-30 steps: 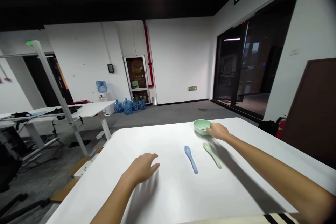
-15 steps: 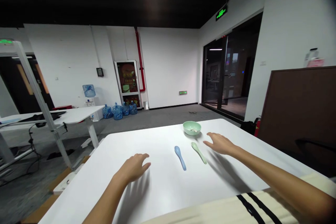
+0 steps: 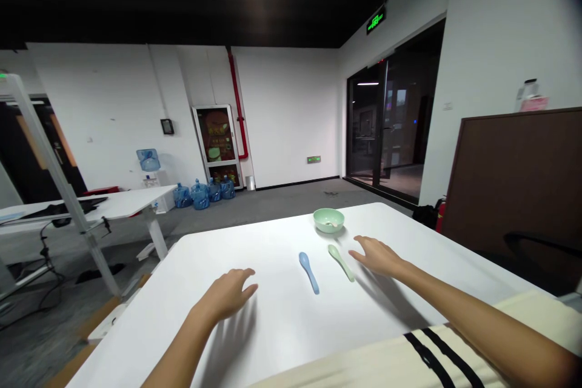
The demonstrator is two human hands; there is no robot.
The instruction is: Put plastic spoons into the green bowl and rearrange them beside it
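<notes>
the right hand (image 3: pixel 377 256) is open and empty, just beside the pale green spoon (image 3: pixel 341 262), with the green bowl (image 3: pixel 328 219) at eleven o'clock. the left hand (image 3: pixel 225 295), also open and empty, has the blue spoon (image 3: pixel 309 271) at three o'clock across the white table (image 3: pixel 282 339). blue water jugs (image 3: pixel 195 195) stand far off at eleven o'clock, a dark brown panel (image 3: pixel 513 182) at two.

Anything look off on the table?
Nothing spilled or broken. One oddity: the green bowl holds something pale, too small to identify, while the blue spoon and green spoon lie outside it on the table.

forearms (image 3: pixel 179 348) cut off at frame edge | green bowl (image 3: pixel 328 220) contents too small
</notes>
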